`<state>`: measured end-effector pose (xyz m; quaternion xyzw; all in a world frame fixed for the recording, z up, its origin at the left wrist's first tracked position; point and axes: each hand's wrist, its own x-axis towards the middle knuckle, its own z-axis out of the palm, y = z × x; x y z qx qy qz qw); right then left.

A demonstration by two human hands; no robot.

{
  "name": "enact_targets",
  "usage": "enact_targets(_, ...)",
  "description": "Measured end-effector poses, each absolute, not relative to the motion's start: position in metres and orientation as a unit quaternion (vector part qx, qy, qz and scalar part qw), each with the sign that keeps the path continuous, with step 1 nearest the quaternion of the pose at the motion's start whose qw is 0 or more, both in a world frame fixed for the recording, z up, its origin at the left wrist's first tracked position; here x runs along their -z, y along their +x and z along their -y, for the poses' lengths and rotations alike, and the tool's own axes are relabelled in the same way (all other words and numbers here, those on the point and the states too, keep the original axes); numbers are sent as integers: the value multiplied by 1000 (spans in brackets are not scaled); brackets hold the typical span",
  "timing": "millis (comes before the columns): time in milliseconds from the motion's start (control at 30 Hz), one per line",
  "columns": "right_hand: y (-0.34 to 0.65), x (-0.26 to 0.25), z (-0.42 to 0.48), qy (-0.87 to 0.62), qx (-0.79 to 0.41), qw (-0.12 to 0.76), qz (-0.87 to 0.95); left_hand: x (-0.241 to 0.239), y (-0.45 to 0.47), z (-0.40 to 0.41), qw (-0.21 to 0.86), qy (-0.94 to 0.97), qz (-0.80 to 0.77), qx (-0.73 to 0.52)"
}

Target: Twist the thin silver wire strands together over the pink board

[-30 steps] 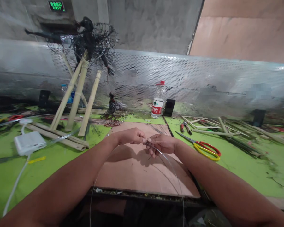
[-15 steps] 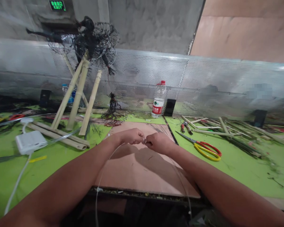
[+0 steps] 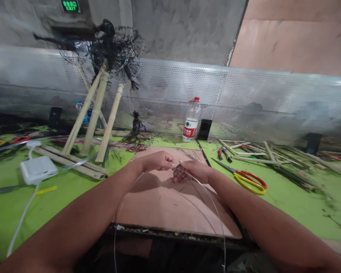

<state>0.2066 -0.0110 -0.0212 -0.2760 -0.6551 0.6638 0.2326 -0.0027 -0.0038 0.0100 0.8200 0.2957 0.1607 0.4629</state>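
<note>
Metal wire [image 3: 115, 235]: we hold a thin, pale wire bent into one large loop. Its top sits between our two hands above the board, and both sides curve down toward us past the board's near edge.
Left hand [image 3: 158, 161]: thumb and forefinger pinch the wire at the top of the loop; the other fingers are curled in.
Right hand [image 3: 193, 171]: fingertips pinch the wire just beside those of the left hand.
Plywood board [image 3: 165, 206]: lies flat on the green mat [image 3: 287, 197], directly under both hands.
Scissors [image 3: 246, 179]: red and yellow handles, flat on the mat, right of the right hand and apart from it.
Water bottle [image 3: 191, 120]: red cap, upright against the perforated metal panel [image 3: 244, 98].
Bamboo poles [image 3: 95, 110]: lean together at the left, topped by a dark wire tangle.
White box [image 3: 38, 169]: rests on the mat at the left, with a cable attached.
</note>
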Motion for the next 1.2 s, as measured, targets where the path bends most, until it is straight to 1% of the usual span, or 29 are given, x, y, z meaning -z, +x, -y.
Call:
enact_targets(100,206,22,12,-259,-711,167,632,-10,-2,6,462,820,-296,-164)
enact_targets(200,207,21,12,-266,-723,140,622,-9,-1,6,469,816,-295,-164)
enact_targets(367,205,17,16,-266,-727,137,618,-9,-1,7,487,813,-283,-148)
enact_targets(600,202,19,15,-310,-638,146,689,-9,0,11,510,807,-276,-107)
enact_targets(700,202,19,12,-331,-556,155,747,-7,0,9,517,804,-277,-100)
enact_targets(767,200,17,12,-357,-456,159,799,-4,0,7,514,802,-286,-101)
enact_targets(867,194,13,19,-394,-220,150,880,3,1,3,503,800,-310,-105)
enact_targets(933,189,10,26,-394,-52,126,909,6,3,1,502,791,-332,-107)
enact_targets(1000,184,8,34,-381,64,100,917,7,4,1,505,780,-352,-110)
enact_targets(1033,182,8,37,-378,96,91,916,6,3,1,505,776,-360,-111)
enact_targets(1100,180,8,38,-394,111,98,907,4,2,0,500,774,-370,-119)
enact_targets(1133,181,7,37,-414,91,115,898,3,1,0,494,776,-371,-127)
enact_targets(1167,183,7,35,-440,45,138,886,2,-1,-1,486,780,-372,-133)
enact_targets(1200,186,6,31,-465,-26,166,869,1,-2,-1,477,784,-372,-140)
